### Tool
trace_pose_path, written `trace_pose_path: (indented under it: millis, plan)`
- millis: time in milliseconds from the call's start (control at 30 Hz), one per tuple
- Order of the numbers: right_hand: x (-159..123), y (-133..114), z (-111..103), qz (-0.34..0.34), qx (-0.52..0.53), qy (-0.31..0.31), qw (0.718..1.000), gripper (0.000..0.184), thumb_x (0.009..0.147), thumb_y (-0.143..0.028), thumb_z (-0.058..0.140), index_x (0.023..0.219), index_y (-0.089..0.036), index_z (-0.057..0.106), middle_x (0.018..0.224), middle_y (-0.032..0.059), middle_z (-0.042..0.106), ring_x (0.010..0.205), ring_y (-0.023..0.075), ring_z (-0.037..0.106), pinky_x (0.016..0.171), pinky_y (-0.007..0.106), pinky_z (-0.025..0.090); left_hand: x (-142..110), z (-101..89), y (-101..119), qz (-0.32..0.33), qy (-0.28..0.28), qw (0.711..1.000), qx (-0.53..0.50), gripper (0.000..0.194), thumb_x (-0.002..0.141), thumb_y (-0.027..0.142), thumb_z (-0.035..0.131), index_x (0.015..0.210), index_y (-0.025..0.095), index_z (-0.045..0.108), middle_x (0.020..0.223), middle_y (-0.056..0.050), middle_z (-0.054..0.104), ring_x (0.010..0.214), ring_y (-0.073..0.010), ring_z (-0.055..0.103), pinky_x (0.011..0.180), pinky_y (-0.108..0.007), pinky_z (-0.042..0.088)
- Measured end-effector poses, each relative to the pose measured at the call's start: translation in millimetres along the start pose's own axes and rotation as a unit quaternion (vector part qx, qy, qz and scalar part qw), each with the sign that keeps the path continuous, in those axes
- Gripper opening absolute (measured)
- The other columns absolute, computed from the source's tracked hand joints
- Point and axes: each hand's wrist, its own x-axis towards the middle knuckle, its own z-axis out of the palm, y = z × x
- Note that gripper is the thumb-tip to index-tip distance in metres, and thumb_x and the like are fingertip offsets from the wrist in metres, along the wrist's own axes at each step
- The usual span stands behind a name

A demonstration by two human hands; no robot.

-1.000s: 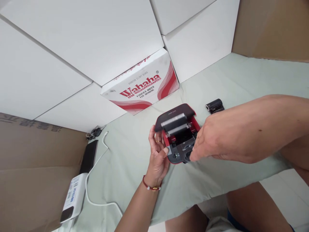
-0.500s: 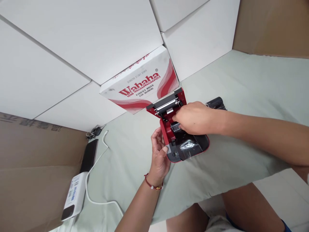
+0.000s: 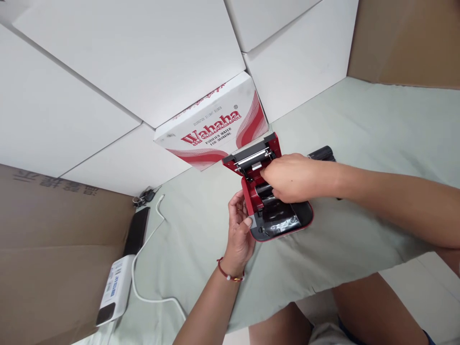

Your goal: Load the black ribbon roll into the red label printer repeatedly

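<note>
A small red and black printer (image 3: 247, 195) with a hinged lid (image 3: 251, 155) lies on the cloth, its lid raised. Inside the lid are a dark roller and a silver bar. My left hand (image 3: 240, 235) grips the printer's left side, thumb on the front corner. My right hand (image 3: 293, 178) reaches into the body from the right, fingers closed on a black ribbon roll (image 3: 264, 190); the fingertips are mostly hidden. Shiny black film (image 3: 282, 218) stretches across the front part of the printer. Behind my right wrist a second black roll (image 3: 322, 153) lies on the cloth, partly covered.
A white and red Wahaha carton (image 3: 215, 127) stands behind the printer against white boxes (image 3: 294, 62). To the left are keys (image 3: 144, 196), a black flat object (image 3: 137, 230), a white device (image 3: 117, 287) and a white cable (image 3: 143, 244). Cardboard (image 3: 64, 254) borders the pale green cloth (image 3: 201, 215).
The printer's lid has swung up and back. My right hand has moved from the front film to the roll inside. The film has since shifted and looks smoother.
</note>
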Motion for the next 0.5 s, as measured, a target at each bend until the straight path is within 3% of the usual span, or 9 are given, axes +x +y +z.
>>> trace_pose_path:
  millis: [167,267,400,500]
  plan:
    - [-35,30,-44,-0.075,0.1,-0.041,0.991,0.016,0.101,-0.027,0.07,0.11,-0.017,0.079,0.082,-0.0003,0.072,0.065,0.0129,0.055,0.065,0.031,0.036,-1,2.5,1,0.001,0.01,1.0,-0.008,0.069,0.078,0.06,0.093,0.138,0.036,0.068,0.15,-0.005,0.062,0.142,-0.0278,0.059,0.118,-0.041,0.053]
    - [-46,68,-62,-0.048,0.153,-0.05,0.986,0.024,0.104,-0.027,0.07,0.122,-0.014,0.078,0.079,-0.0032,0.071,0.068,0.0099,0.054,0.071,0.032,0.034,-2,3.2,1,-0.001,0.013,1.0,-0.014,0.069,0.078,0.061,0.094,0.137,0.036,0.069,0.149,-0.005,0.061,0.14,-0.0282,0.06,0.115,-0.041,0.055]
    - [-20,108,-44,0.058,0.137,-0.087,0.985,0.027,0.106,-0.025,0.066,0.124,-0.008,0.078,0.098,0.0039,0.079,0.085,0.0146,0.065,0.079,0.033,0.038,-2,2.0,1,0.001,0.012,1.0,-0.006,0.069,0.078,0.061,0.093,0.137,0.036,0.069,0.151,-0.006,0.061,0.14,-0.0299,0.059,0.114,-0.043,0.057]
    - [9,113,-16,0.081,0.072,-0.131,0.985,0.025,0.098,-0.023,0.074,0.12,-0.013,0.08,0.106,0.0072,0.08,0.092,0.0205,0.069,0.08,0.033,0.043,-2,0.9,1,0.004,0.01,1.0,-0.006,0.067,0.079,0.06,0.093,0.137,0.037,0.07,0.151,-0.006,0.061,0.138,-0.0288,0.06,0.113,-0.042,0.058]
